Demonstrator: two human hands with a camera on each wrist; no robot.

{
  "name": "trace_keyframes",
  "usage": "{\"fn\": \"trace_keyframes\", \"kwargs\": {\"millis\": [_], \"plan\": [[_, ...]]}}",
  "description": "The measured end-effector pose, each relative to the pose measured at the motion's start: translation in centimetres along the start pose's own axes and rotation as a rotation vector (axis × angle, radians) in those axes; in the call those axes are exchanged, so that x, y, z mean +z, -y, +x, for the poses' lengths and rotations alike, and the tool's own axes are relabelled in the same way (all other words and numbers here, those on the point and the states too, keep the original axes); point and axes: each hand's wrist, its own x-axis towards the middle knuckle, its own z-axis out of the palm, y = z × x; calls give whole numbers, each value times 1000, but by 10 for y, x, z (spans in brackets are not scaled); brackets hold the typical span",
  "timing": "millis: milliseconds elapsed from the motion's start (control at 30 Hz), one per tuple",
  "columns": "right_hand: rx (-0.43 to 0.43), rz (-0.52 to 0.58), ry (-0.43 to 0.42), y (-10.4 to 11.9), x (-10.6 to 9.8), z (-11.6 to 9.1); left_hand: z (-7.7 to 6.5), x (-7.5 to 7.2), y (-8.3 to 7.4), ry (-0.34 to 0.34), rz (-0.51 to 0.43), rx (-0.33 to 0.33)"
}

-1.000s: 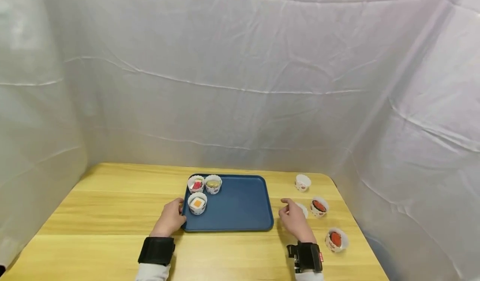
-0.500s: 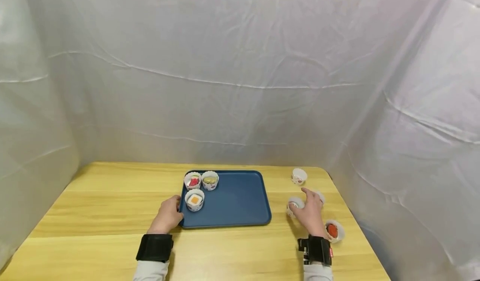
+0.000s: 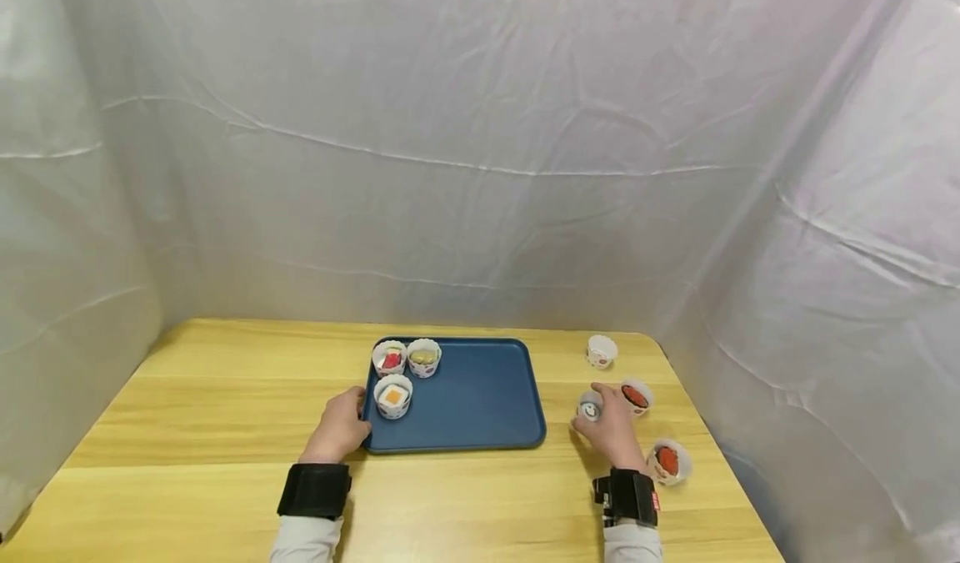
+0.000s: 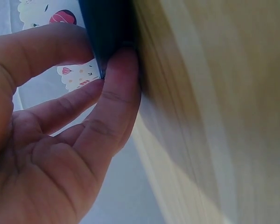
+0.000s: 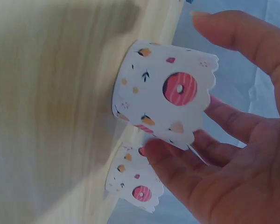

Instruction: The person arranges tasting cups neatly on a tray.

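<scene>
With thumb and fingers on either side of its rim, my left hand (image 3: 337, 426) pinches the left edge of the dark blue tray (image 3: 480, 396). On that tray stand three white printed paper baking cups: one with a pink-and-white piece (image 3: 389, 359), one with yellowish food (image 3: 423, 358), one with a white piece topped by an orange square (image 3: 393, 396). My right hand (image 3: 613, 426) is around another paper baking cup (image 5: 165, 93) on the table, which holds something white and dark. In the right wrist view the thumb is apart from this cup; the fingers are close against its other side.
Right of the tray, a paper cup (image 3: 602, 352) stands at the back, its contents hidden. Two cups with red-orange food, a farther one (image 3: 636, 397) and a nearer one (image 3: 669, 462), stand near the table's right edge. Pale curtains (image 3: 450, 171) enclose the wooden table (image 3: 187, 429).
My right hand has gone right from near the tray to the cups, then slightly back left around the nearest one. The left hand stays on the tray's edge. The head view shifts slightly.
</scene>
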Motion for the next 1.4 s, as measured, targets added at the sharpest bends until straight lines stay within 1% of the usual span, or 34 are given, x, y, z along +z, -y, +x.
{"fn": "trace_keyframes", "kwargs": {"millis": [100,267,367,567,733,867,1067,1267,1400], "plan": [[21,7,6,2,4,1,1,-2,-1,-3,5,7],[39,18,-17,1,11,3,3,-3,-2,-4,3,14],[45,33,-25,0,12,2,5,-2,-2,0,5,20],[7,19,-24,0,4,4,8,-2,-6,3,2,28],[-35,23,-10,3,-3,3,4,2,-7,11,-25,3],[-39,29,6,7,-5,0,2,4,-9,15,-33,-3],[-34,26,14,20,-1,4,2,4,-7,7,-33,4],[-113,6,-5,42,14,11,2,2,-3,6,-47,3],[-147,19,17,60,32,11,1,0,1,13,-47,-6]]}}
